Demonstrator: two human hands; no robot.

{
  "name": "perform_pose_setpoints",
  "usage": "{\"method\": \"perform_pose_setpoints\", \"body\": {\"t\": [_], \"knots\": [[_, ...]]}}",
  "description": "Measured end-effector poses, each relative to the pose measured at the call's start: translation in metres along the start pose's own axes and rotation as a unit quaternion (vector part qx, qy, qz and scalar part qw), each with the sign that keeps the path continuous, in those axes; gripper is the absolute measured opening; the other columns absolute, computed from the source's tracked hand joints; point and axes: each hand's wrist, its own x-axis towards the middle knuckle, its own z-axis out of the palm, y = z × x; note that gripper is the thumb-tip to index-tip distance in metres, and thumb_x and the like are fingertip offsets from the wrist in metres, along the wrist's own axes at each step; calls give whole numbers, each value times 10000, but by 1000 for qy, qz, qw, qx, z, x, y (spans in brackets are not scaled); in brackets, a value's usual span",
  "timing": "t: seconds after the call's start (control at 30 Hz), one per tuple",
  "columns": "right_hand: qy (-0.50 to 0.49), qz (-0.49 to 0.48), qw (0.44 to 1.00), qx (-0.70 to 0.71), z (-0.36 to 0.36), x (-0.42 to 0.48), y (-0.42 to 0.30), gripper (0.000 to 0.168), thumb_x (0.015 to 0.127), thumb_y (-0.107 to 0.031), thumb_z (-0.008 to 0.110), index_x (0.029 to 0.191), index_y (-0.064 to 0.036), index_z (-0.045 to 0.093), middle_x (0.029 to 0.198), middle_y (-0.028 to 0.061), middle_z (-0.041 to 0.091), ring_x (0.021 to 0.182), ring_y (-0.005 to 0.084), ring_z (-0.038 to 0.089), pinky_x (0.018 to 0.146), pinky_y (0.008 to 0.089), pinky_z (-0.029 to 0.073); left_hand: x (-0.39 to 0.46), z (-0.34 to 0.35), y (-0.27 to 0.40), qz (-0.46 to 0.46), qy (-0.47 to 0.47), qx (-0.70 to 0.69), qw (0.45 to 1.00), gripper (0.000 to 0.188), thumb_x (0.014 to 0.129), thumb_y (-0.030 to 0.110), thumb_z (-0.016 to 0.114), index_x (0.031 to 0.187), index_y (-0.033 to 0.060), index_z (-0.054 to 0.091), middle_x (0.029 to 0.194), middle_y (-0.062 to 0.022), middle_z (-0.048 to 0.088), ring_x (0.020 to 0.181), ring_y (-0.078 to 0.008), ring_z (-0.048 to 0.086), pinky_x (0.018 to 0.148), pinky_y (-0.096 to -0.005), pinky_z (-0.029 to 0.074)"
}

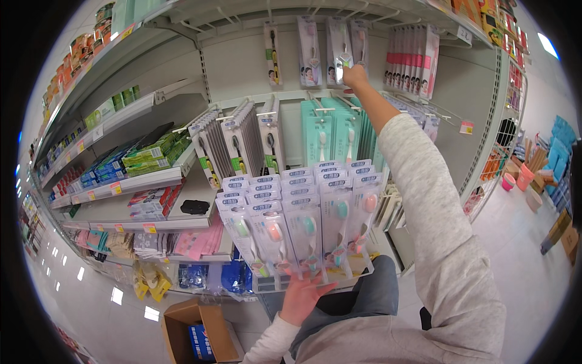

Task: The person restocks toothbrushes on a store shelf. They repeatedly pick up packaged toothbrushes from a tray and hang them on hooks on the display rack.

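With my left hand (302, 295) I support the front edge of a clear plastic display tray (273, 285) filled with upright toothbrush packs (309, 227) in several colours. My right arm is stretched up to the back of the shelf unit, where my right hand (356, 77) grips the lower part of a packaged toothbrush (338, 41). That pack hangs near the upper hooks, between two similar packs (310, 50). Whether it rests on its hook is not clear. Below my right hand hang rows of teal toothbrush packs (318, 132).
Black toothbrush packs (236, 136) hang on hooks at the left, and pink-banded packs (409, 59) at the upper right. Toothpaste boxes (150, 157) fill the left shelves. An open cardboard box (182, 314) stands on the floor. A wire rack (504, 150) edges the right side.
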Motion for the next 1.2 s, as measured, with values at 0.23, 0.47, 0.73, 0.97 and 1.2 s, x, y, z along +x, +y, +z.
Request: {"method": "perform_pose_setpoints", "body": {"t": [0.23, 0.47, 0.73, 0.97, 1.2], "knots": [[97, -185, 969, -131, 6, 24, 31, 599, 790, -389, 674, 1163, 73, 595, 1114, 266, 642, 1058, 409, 615, 914, 404, 490, 7, -29, -6, -9, -25, -34, 999, 501, 918, 131, 540, 1375, 256, 377, 1386, 45, 443, 1313, -253, 425, 1032, -668, 366], [100, -376, 901, 193, -90, -149, 27, 415, 840, -198, 641, 1191, 17, 593, 1153, 173, 637, 1109, 253, 595, 943, 361, 466, 6, -11, -9, 7, -20, 1, 1000, 638, 892, 130, 536, 1457, 273, 277, 1477, 41, 344, 1352, -257, 364, 1037, -664, 359], [0, -107, 937, 334, -85, -376, 133, 215, 863, -9, 658, 1071, 11, 605, 994, 75, 664, 820, 107, 623, 719, 246, 498, 3, -11, -4, 2, 7, -14, 1000, 526, 879, 88, 518, 1376, 210, 397, 1390, 43, 443, 1345, -293, 368, 1043, -647, 348], [-105, -72, 984, 127, -70, -421, 158, 319, 782, -98, 761, 1063, -33, 626, 978, 56, 689, 657, 116, 611, 570, 268, 485, 6, -6, -3, 3, 30, 21, 999, 559, 850, 104, 547, 1381, 178, 387, 1402, -62, 438, 1377, -326, 339, 1060, -640, 321], [-127, -98, 987, 11, -62, -430, 174, 421, 727, -185, 803, 1079, -19, 644, 964, 51, 704, 556, 135, 564, 532, 280, 449, 8, 6, -3, 0, 34, 26, 999, 596, 831, 65, 535, 1387, 176, 352, 1375, 8, 407, 1290, -251, 412, 1042, -653, 358]]}}
